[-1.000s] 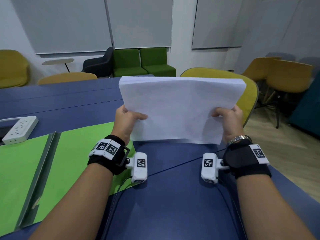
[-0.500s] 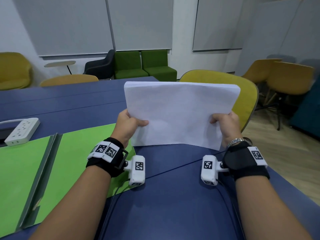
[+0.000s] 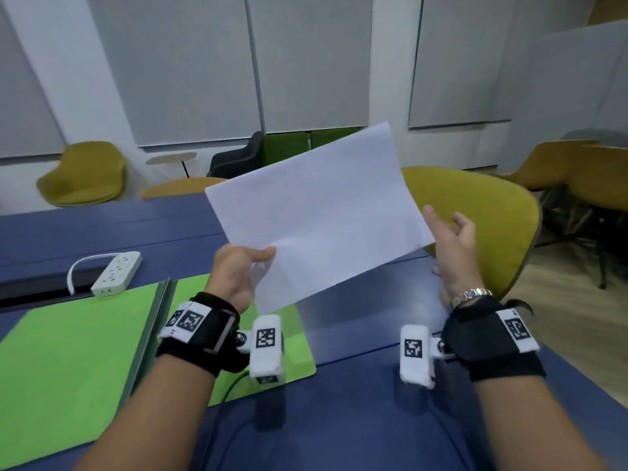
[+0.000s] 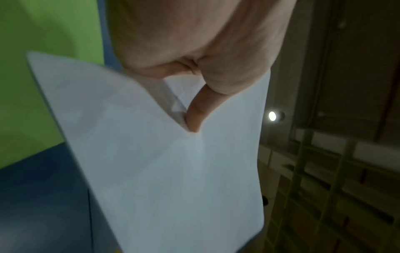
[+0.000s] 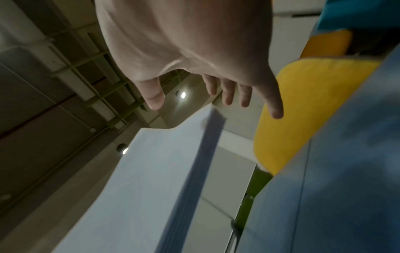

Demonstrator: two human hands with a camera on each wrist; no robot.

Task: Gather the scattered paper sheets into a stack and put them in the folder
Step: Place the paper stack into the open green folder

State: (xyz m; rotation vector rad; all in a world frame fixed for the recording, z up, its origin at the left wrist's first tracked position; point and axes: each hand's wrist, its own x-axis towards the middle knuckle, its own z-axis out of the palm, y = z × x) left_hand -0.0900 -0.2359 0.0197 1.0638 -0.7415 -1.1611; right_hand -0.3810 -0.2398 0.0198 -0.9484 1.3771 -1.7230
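The white paper stack (image 3: 316,215) hangs tilted in the air above the blue table (image 3: 339,419), its right end raised. My left hand (image 3: 243,266) pinches its lower left corner, thumb on the near face; the left wrist view shows that thumb (image 4: 195,116) pressing the paper stack (image 4: 173,171). My right hand (image 3: 448,239) is just off the stack's right edge with fingers spread and holds nothing. In the right wrist view the spread fingers (image 5: 229,95) hover past the paper stack (image 5: 168,188). The open green folder (image 3: 68,362) lies flat at the left, partly under my left wrist.
A white power strip (image 3: 117,273) with its cord lies on the table behind the folder. A yellow chair (image 3: 482,226) stands at the table's right edge, close behind my right hand. More chairs and a small round table stand along the back wall.
My right hand has let go of the stack and opened. The stack, earlier held level by both hands, now tilts with its right end up and has shifted left.
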